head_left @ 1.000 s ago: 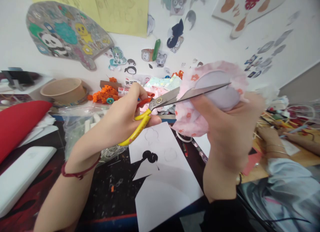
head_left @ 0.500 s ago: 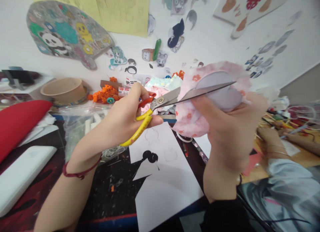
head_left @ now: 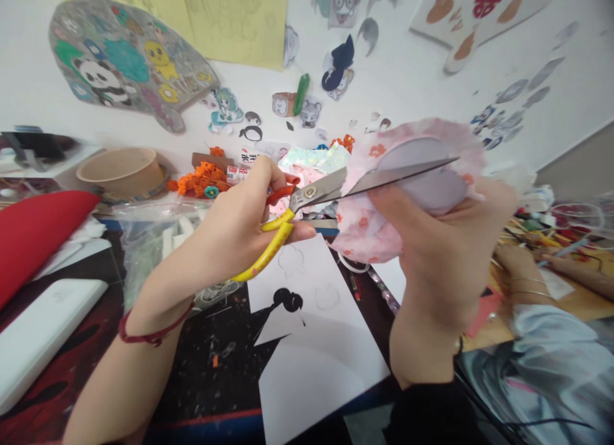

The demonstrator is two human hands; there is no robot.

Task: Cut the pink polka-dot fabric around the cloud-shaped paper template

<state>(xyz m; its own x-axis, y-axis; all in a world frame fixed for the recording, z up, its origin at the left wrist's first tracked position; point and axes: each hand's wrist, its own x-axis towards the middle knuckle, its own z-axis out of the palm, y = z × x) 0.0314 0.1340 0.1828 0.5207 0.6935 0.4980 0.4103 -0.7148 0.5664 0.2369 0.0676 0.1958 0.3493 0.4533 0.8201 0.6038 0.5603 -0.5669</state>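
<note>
Left hand grips scissors; right hand holds cloth. Wall cutout reads "囍" in red; label characters only partly legible.

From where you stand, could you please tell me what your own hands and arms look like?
The left hand is ungloved, with a thin dark red cord bracelet knotted at the wrist; no sleeve shows there. The right hand is ungloved too, with a black sleeve below the wrist and what looks like a pale bead beside it.
</note>
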